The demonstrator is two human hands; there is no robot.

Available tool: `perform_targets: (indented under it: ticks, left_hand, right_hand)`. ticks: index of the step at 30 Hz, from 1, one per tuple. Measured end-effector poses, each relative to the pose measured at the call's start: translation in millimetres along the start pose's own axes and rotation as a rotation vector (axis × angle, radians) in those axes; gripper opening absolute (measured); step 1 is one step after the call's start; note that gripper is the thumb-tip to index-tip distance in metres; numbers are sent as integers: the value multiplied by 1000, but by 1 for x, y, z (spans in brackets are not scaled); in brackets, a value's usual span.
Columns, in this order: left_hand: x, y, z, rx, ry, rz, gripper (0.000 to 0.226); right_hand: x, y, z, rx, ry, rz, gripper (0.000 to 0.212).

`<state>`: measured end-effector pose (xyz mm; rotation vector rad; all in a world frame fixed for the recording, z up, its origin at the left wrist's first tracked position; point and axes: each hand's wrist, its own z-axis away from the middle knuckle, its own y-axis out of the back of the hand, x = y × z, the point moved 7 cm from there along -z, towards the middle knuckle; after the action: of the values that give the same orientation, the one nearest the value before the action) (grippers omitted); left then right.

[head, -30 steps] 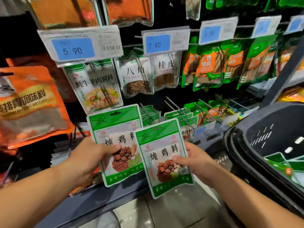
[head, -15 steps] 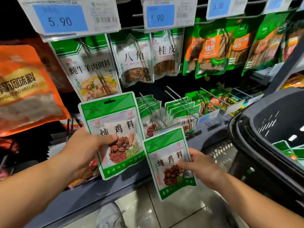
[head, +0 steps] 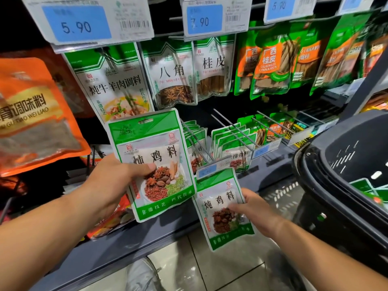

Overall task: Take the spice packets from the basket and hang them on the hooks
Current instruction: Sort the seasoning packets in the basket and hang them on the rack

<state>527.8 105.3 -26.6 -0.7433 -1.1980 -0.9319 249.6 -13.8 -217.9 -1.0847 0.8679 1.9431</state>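
Observation:
My left hand (head: 113, 181) grips a green-and-white spice packet (head: 153, 162) by its left edge, held upright in front of the lower shelf row. My right hand (head: 254, 211) holds a second, matching spice packet (head: 222, 208) lower and to the right, its top edge just under a small price tag at the tip of a metal hook (head: 199, 143). That hook carries several similar packets behind. The black basket (head: 310, 164) stands at the right with more green packets (head: 365, 187) inside.
Upper hooks carry star anise, cinnamon and stew seasoning packets under blue price tags (head: 77, 22). An orange bag (head: 31, 114) hangs at the left. More lower hooks (head: 237, 127) jut toward me. A dark shelf ledge (head: 147, 234) runs below my hands, over a tiled floor.
The view has moved closer to the shelf. My right hand has lowered its packet and shifted it right, under the hook's tip. The left packet has risen slightly toward the lower hooks.

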Motion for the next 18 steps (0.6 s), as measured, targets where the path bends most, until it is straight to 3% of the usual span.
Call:
perform_targets:
  ticks: [18]
  left_hand:
    - [12,-8,-2,18,-18,21,30]
  right_hand:
    - [-23,-7,-18,-24,53,-190,33]
